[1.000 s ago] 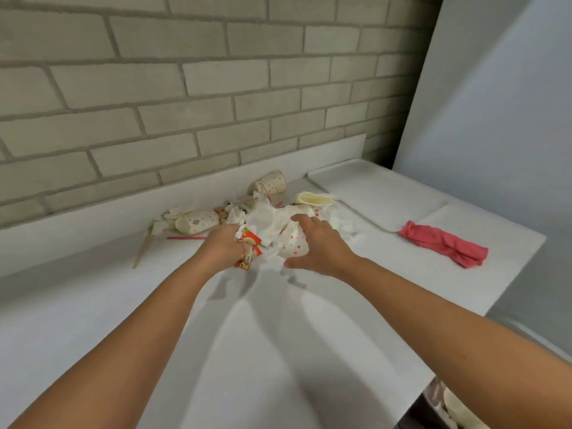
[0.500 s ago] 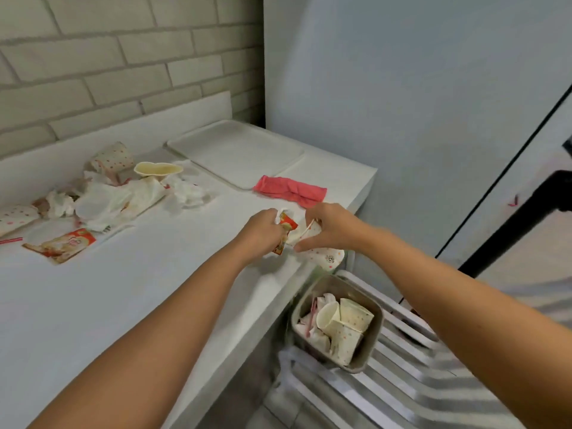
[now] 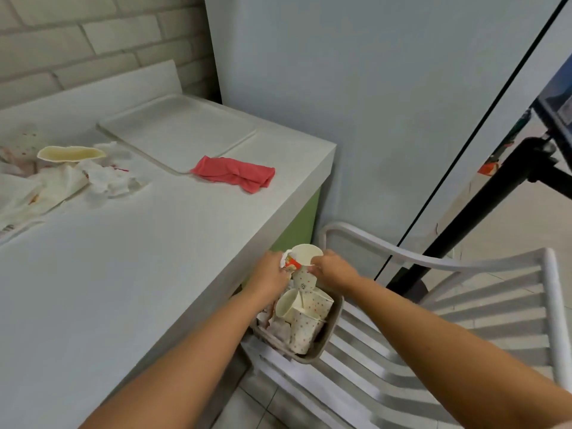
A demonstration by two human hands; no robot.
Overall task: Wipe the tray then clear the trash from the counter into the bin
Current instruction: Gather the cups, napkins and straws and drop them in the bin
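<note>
You've swung off the counter (image 3: pixel 154 258), over the bin (image 3: pixel 333 328): left hand (image 3: pixel 270 272) clutching wrappers (image 3: pixel 288 261), right hand (image 3: pixel 333 269) pinching the cup (image 3: pixel 306 256). Let go low, dead centre.

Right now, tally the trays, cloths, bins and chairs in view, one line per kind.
Flat white rectangular tray: 1
Crumpled pink cloth: 1
Grey plastic bin: 1
White slatted chair: 1
Total: 4
</note>
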